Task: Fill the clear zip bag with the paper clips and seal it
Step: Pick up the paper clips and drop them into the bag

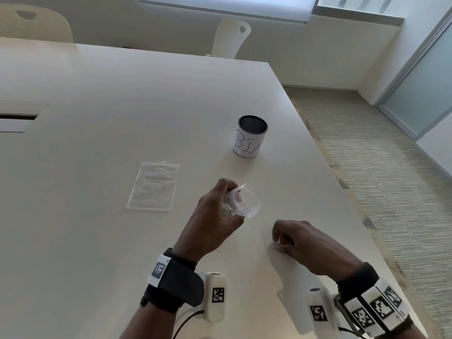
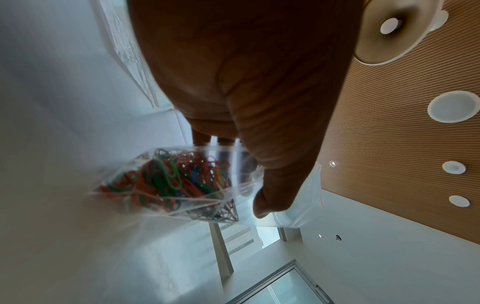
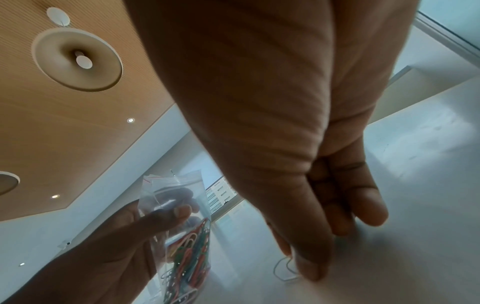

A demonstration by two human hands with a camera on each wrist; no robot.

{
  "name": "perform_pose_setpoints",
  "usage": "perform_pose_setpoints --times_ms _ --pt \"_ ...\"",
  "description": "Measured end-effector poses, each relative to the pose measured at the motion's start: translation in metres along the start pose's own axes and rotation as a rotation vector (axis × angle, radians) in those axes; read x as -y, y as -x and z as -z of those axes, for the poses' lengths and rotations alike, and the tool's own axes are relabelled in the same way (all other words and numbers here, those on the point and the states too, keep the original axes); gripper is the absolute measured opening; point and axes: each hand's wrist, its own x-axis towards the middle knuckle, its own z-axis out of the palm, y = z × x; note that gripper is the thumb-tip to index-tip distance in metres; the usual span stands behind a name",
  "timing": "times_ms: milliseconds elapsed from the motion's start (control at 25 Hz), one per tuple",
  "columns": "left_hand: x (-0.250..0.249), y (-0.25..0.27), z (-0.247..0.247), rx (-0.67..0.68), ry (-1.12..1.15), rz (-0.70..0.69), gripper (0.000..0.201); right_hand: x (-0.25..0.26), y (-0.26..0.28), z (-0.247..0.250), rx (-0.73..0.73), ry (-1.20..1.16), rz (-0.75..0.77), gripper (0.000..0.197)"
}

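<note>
1. The left hand [image 1: 215,216] grips the clear zip bag [image 1: 244,204] above the white table [image 1: 122,118], in front of the mesh pen cup [image 1: 252,137] as the person sees it. The thumb and fingers curl around the film just below the red-lined zip strip. The mouth is held open toward the right hand.
2. The coloured paper clips [image 2: 171,181] lie bunched in the lower part of the bag: red, green, blue, orange and some white.
3. The bag is thin, soft, glossy film that creases and slumps. It probably slips between fingers, so the stiffer band beside the zip looks the safest place to hold.
4. Even loaded, the bag should be light, though the clips will shift and pull the bottom down if it tilts.
5. The right hand [image 1: 300,241] is on the table, nearer the person than the pen cup. Its fingertips [image 3: 306,265] are curled down onto a loose white paper clip [image 3: 281,269]. I cannot tell whether the clip is already pinched.
6. That clip is springy bent wire, thin and flat on a smooth tabletop. It is likely easier to take by tipping up an edge.
7. A second clear plastic bag [image 1: 152,185] lies flat to the left of the pen cup.
</note>
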Motion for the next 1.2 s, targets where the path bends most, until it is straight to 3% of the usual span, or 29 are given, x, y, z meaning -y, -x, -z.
perform_pose_setpoints --times_ms 200,440,520,800,880,1000,1200 --pt "0.001 0.000 0.001 -0.004 0.013 -0.015 0.044 0.010 0.004 -0.005 -0.069 0.024 0.009 0.010" --pt "0.000 0.000 0.001 -0.005 0.000 0.009 0.044 0.041 0.005 0.020 -0.619 -0.388 0.069 0.016" --pt "0.000 0.000 0.001 -0.004 -0.009 0.011 0.044 0.057 0.003 0.031 -0.700 -0.480 0.103 0.011" --pt "0.002 0.000 0.002 -0.017 -0.007 -0.023 0.045 0.078 -0.011 0.038 -0.631 -0.499 0.190 0.011" --pt "0.003 -0.001 0.003 -0.014 0.007 -0.030 0.045 0.078 -0.008 0.039 -0.600 -0.416 0.178 0.003" --pt "0.005 -0.002 0.004 -0.010 0.015 -0.037 0.047 0.081 -0.004 0.029 -0.429 -0.221 0.116 0.023" --pt "0.003 -0.001 0.004 -0.032 -0.009 -0.033 0.046 0.084 -0.008 0.022 -0.461 -0.147 0.054 0.016"
